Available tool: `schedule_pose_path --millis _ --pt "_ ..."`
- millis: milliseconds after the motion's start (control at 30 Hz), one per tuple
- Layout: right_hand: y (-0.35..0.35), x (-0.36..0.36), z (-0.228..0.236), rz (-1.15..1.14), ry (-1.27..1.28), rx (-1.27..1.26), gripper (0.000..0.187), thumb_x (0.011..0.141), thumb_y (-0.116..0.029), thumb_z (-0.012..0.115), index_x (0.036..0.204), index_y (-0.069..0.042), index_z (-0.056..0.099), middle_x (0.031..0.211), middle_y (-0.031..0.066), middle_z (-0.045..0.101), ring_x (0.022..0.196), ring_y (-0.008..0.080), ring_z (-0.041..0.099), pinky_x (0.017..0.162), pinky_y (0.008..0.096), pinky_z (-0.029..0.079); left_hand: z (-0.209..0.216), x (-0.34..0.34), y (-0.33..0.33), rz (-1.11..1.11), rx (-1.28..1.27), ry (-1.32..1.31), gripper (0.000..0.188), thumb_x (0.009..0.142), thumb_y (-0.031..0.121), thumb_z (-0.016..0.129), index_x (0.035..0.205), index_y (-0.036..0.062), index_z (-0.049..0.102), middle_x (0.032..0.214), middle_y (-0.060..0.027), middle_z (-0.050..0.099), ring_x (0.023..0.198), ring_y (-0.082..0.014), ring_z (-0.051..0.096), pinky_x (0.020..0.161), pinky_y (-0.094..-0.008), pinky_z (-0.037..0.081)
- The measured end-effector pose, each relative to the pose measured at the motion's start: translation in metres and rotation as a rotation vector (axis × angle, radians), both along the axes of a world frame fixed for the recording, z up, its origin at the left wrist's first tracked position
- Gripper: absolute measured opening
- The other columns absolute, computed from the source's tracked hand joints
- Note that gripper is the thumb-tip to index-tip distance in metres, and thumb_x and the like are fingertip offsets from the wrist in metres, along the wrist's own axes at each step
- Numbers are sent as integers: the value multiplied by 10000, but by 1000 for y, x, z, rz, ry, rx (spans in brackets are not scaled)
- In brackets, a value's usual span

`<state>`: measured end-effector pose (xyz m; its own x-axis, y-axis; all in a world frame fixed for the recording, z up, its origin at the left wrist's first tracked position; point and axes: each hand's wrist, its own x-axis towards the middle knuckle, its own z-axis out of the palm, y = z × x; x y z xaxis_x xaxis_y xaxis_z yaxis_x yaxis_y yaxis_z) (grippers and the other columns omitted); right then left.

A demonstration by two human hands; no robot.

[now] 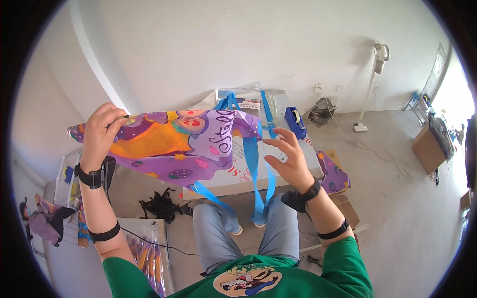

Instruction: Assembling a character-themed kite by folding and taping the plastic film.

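My left hand point(102, 131) is raised at the left and grips the edge of a purple and orange printed kite point(174, 144), which is held up flat in front of me. Blue ribbon tails point(254, 169) hang from the kite's right end down past my knees. My right hand point(288, 156) is at the kite's right end with its fingers spread; the thumb and forefinger touch the blue ribbons there. Both wrists wear black bands.
A grey table point(298, 164) stands below the kite with a blue tape dispenser point(295, 121) and clear plastic bags. Another purple kite point(334, 174) lies in a cardboard box at the right. Packaged kites point(146, 258) and black straps point(159, 204) lie on the floor at the left. A stick vacuum point(372, 84) leans on the wall.
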<state>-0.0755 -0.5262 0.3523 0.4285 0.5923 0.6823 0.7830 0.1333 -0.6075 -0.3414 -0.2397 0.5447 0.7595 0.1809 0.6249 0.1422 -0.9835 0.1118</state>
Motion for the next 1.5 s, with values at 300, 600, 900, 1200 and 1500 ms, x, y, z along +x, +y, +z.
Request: schedule_pose_path --millis 300,600,900,1200,1500 --pt "35 -16 -33 30 141 -13 479 748 -201 774 1156 -51 574 1292 170 468 1127 310 531 921 397 447 4 -2 3 27 29 -8 24 810 1 619 833 -4 612 728 -58 499 652 -167 504 594 -269 391" --pt "56 -20 -36 257 577 -64 418 816 -143 720 1164 6 543 1067 119 639 1023 198 602 843 297 484 6 -3 5 11 -30 -5 31 799 -3 620 829 -6 614 730 -66 504 667 -177 518 606 -272 399" --pt "18 -28 -46 651 1048 -321 214 882 -59 620 1075 20 571 896 81 663 827 156 640 760 294 508 -3 -4 24 54 -14 26 52 805 8 612 853 -10 603 749 -75 518 680 -196 521 634 -272 412" --pt "-69 -13 -55 970 1111 -756 258 804 21 667 1048 36 581 895 150 671 791 241 673 769 357 515 -13 -11 67 84 -65 66 114 835 48 601 904 -38 571 795 -68 533 737 -163 545 686 -244 421" --pt "-156 52 -38 181 968 -693 204 788 4 647 982 27 586 746 95 654 624 162 634 554 276 519 -23 -12 103 130 -150 59 144 861 79 602 940 -42 595 838 -44 572 778 -140 565 718 -247 432"
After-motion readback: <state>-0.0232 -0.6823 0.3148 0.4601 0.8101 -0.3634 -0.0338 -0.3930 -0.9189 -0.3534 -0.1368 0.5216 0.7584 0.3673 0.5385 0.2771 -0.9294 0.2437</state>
